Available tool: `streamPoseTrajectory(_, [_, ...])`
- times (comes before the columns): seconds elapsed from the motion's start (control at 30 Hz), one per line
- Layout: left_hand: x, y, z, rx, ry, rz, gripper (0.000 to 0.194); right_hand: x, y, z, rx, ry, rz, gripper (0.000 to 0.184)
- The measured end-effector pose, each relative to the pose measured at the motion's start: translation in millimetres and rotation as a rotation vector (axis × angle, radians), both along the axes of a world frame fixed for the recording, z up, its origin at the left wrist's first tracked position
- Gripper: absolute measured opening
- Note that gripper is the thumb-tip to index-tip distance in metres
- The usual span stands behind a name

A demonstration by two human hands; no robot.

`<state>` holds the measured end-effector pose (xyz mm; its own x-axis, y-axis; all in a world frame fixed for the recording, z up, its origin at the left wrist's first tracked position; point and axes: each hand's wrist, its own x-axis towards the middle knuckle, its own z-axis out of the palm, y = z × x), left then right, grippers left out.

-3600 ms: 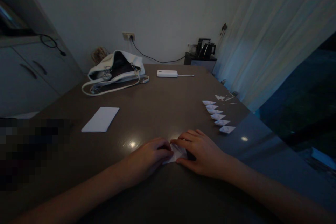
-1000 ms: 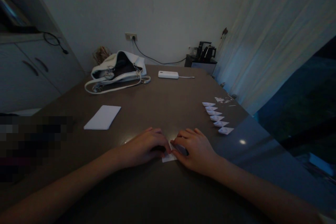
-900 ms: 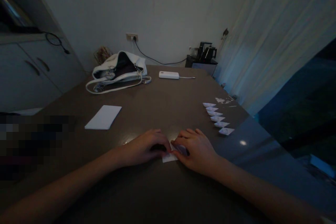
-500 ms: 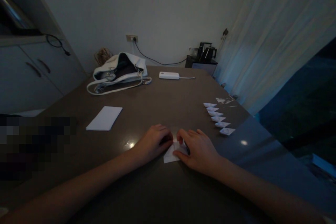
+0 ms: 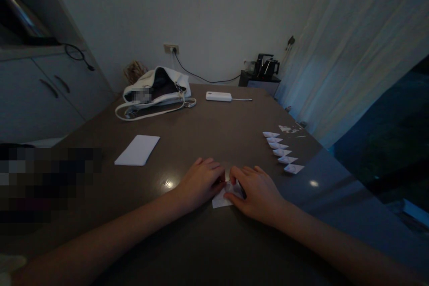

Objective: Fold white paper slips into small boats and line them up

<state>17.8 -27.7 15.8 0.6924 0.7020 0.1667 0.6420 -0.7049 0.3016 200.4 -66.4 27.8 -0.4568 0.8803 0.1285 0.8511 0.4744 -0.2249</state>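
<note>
head view, dim light: the left hand [image 5: 200,182] and right hand [image 5: 258,192] lie palm down on the dark table [image 5: 208,129], fingertips meeting over a small white folded paper [image 5: 221,198] at the near middle. both hands' fingers are bent and press on the paper, pinching its upper edge. to the right sits a row of small paper boats [image 5: 280,152]; a white sheet [image 5: 137,150] lies left, a white handbag [image 5: 156,92] and a power bank [image 5: 218,96] farther back.
</note>
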Motion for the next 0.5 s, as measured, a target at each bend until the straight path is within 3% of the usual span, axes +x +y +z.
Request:
streamPoseTrajectory(0.13, [-4.0, -5.9, 8.4, -0.002, 0.085, -0.026, 0.007, -0.1, 0.2, 1.9, -0.012, -0.022, 0.000, 0.021])
streamPoseTrajectory(0.5, [-23.9, -9.5, 14.4, -0.214, 0.095, -0.042, 0.003, 0.6, -0.4, 2.0, 0.006, -0.019, 0.000, 0.021])
